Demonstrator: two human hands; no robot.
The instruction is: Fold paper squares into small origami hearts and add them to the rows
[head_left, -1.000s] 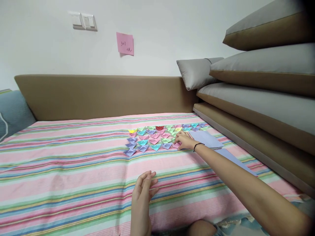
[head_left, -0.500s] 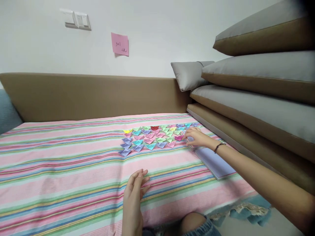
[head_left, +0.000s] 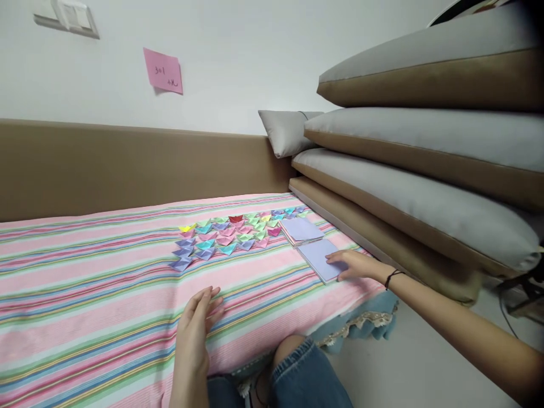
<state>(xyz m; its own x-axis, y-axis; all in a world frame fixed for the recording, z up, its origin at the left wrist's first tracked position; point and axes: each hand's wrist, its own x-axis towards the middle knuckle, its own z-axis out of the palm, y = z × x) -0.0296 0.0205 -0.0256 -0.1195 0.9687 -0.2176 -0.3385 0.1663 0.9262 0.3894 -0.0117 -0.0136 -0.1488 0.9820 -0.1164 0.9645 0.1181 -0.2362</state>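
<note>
My right hand (head_left: 352, 264) rests at the right edge of a lavender stack of square paper (head_left: 319, 259), its fingers apart and the fingertips on the top sheet. Just behind it lies a second stack of square paper (head_left: 301, 228), also lavender on top, with pink and pale edges showing. My left hand (head_left: 196, 320) hovers low over the striped cloth (head_left: 106, 317), fingers loosely bent and apart, nothing in them. Beyond it, small folded paper boats (head_left: 227, 239) in purple, blue, pink, green, yellow and red lie in several rows, left of the paper stacks.
Thick grey-and-brown cushions (head_left: 416, 175) are piled along the right side. A grey pillow (head_left: 285, 133) leans in the back corner. A brown padded backrest (head_left: 127, 170) runs along the wall, under a pink sticky note (head_left: 163, 71). The cloth's ruffled edge (head_left: 361, 326) hangs at front right.
My right hand has moved from the farther paper stack toward me onto the nearer lavender stack. My left hand keeps its pose. The view has turned to the right.
</note>
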